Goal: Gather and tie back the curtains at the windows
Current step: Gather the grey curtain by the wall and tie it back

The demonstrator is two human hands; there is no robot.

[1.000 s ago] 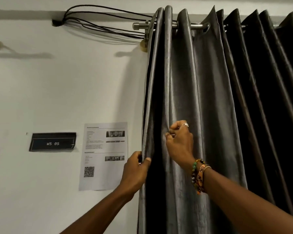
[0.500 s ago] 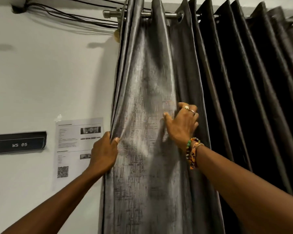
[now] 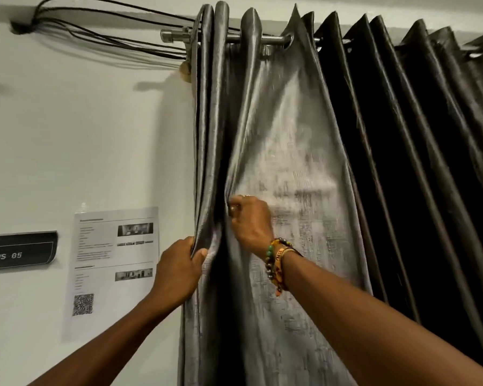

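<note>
Curtain (image 3: 304, 151) fabric, grey with a dull sheen, hangs in deep folds from a metal rod (image 3: 271, 39) near the ceiling, threaded on through eyelets, and covers the right half of the view; the folds nearest the wall (image 3: 81, 135) catch the light, while those further right fall into dark shadow. Both of the person's bare arms reach up to the curtain's left side. The left hand (image 3: 177, 271) is clamped on the outermost edge, its fingers wrapped behind the bunched folds and its thumb pressed across the front. The right hand (image 3: 250, 221), a little higher and just beside it, has its fingers curled in, pinching the next fold and drawing it toward the edge, so the cloth puckers at the knuckles. A ring (image 3: 232, 208) shows on one finger of that hand, and beaded and woven bracelets (image 3: 275, 260) sit on its wrist. The broad panel to the right of this hand is blurred. On the pale wall to the left, a bundle of black cables (image 3: 95, 34) runs from a hole toward the rod's end. Lower down, a printed sheet (image 3: 115, 263) with small photos and a QR code is stuck to the wall, and beside it a black label (image 3: 17, 253) reads WS 05.
</note>
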